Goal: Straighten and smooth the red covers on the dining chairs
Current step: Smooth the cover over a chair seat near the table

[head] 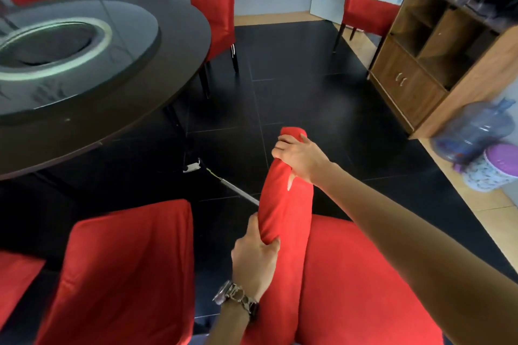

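Note:
A dining chair in a red cover [286,204] stands right below me, its backrest top running away from me and its seat [364,283] to the right. My left hand [256,263], with a metal watch on the wrist, grips the near end of the backrest top. My right hand [298,157] grips the far end, fingers curled over the fabric. A small pale patch shows in the cover just under my right hand. Another red-covered chair [126,274] stands to the left.
A round dark table [168,87] with a glass turntable fills the upper left. More red-covered chairs [213,3] stand around it and by the wall [361,0]. A wooden cabinet [437,59], a water jug [473,131] and a small bin [493,171] are on the right.

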Motion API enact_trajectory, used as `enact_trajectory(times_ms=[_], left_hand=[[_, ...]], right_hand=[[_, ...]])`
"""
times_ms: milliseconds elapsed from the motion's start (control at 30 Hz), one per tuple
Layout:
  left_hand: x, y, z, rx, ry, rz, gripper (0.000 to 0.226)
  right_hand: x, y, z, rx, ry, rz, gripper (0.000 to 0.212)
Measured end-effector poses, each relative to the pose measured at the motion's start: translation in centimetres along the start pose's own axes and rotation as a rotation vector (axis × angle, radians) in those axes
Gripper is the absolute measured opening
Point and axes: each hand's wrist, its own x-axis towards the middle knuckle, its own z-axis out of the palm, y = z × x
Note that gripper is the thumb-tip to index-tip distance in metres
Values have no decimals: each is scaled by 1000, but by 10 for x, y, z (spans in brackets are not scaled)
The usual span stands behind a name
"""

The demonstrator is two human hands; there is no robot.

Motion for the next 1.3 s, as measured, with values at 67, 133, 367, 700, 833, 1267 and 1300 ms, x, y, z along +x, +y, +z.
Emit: enact_trajectory(times_ms=[67,133,367,700,833,1267,1300], left_hand=[[4,2,-2,8,27,-39,50],[7,2,-4,1,30,-73,50],[8,6,-7,111,26,-67,51],[24,8,-45,498,-371,51,63],[58,16,-84,873,-470,351,48],[142,83,-42,1968,-411,1521,78],[144,84,-36,1977,-442,1522,76]], right_hand=[[9,-5,-2,13,12,-12,78],[16,-8,-4,26,21,-28,77],[11,-1,12,186,114,-67,95],[-56,-51,91,965,202,211,78],[-86,-102,110,1067,48,347,64],[-93,-200,32,1399,129,753,116],[-91,-201,33,1346,101,764,118]])
